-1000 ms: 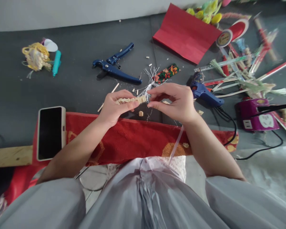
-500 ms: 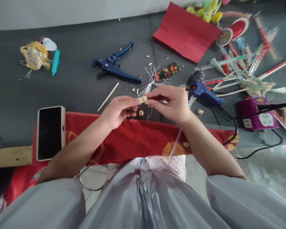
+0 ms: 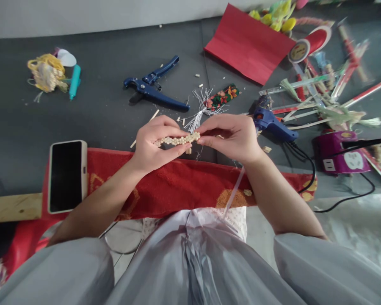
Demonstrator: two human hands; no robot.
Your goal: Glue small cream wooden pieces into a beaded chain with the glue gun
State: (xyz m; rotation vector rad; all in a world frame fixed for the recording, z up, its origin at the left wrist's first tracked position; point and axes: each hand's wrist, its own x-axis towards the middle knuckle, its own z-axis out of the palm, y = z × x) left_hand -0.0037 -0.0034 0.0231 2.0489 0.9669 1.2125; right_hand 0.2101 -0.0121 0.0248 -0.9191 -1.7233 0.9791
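Note:
Between my hands is a pale strip of small wooden stick pieces (image 3: 178, 140), joined side by side with their round cut ends showing. My left hand (image 3: 154, 146) is closed round its left part, thumb below and fingers above, hiding some of it. At the strip's right end, my right hand (image 3: 231, 137) pinches with thumb and fingertips. Just under the strip lies a small wooden piece (image 3: 188, 151), partly covered by my left thumb. A thin wooden stick (image 3: 154, 114) lies behind my left hand, mostly hidden.
A blue cutter (image 3: 155, 87) lies beyond my hands. To the right are a blue glue gun (image 3: 274, 125), a purple power socket (image 3: 343, 152), red paper (image 3: 249, 44) and a ribbon spool (image 3: 309, 44). A phone (image 3: 66, 176) rests on the red towel (image 3: 165, 186) at left.
The strip has turned so that its round cut ends face me, and more of its length shows. My left hand has shifted, with its fingers now over the strip.

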